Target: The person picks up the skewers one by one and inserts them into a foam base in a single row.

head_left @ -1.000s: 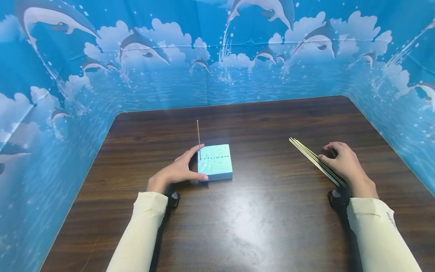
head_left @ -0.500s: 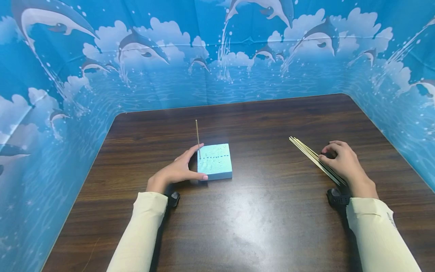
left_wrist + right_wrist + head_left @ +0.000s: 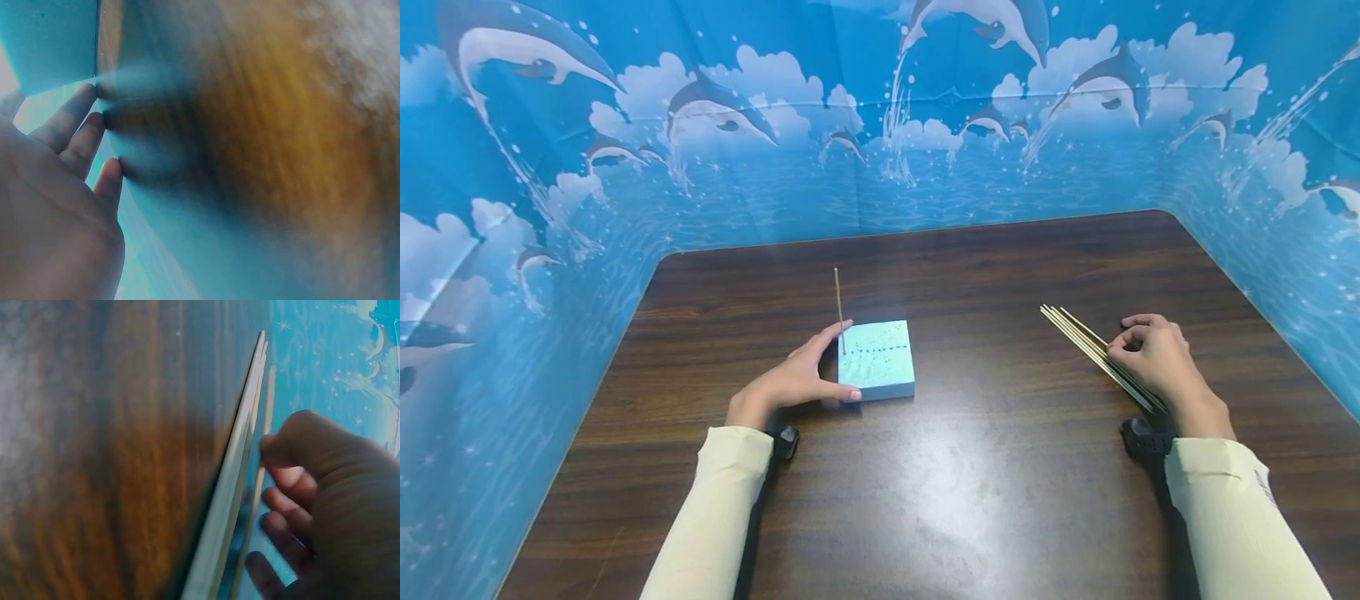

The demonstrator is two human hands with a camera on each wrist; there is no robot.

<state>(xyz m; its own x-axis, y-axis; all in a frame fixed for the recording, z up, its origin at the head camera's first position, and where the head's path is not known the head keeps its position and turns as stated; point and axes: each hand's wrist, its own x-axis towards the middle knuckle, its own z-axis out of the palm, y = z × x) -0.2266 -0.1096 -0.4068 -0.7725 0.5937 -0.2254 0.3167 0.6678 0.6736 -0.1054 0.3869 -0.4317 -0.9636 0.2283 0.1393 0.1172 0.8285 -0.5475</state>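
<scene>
A light blue foam block [image 3: 877, 367] lies on the table with a row of small holes across its top. One thin wooden stick [image 3: 838, 300] stands upright in its left side. My left hand [image 3: 793, 375] grips the block from the left, thumb at the near side and index finger at the far corner. In the left wrist view the block [image 3: 50, 44] shows at the fingertips. On the right, my right hand [image 3: 1153, 358] pinches a single stick [image 3: 269, 403] between thumb and index finger. Right beside it lies a bundle of sticks [image 3: 1093, 350], its near end partly hidden by the hand.
The dark wood table [image 3: 970, 275] has raised cloth behind it and at both sides, a blue curtain [image 3: 760, 200] printed with dolphins. Bands with small black devices sit at both wrists, such as the right wrist device [image 3: 1141, 437].
My right thumb and index finger have closed on one stick, and its tip has parted from the bundle to the right. The left hand keeps its hold on the foam block.
</scene>
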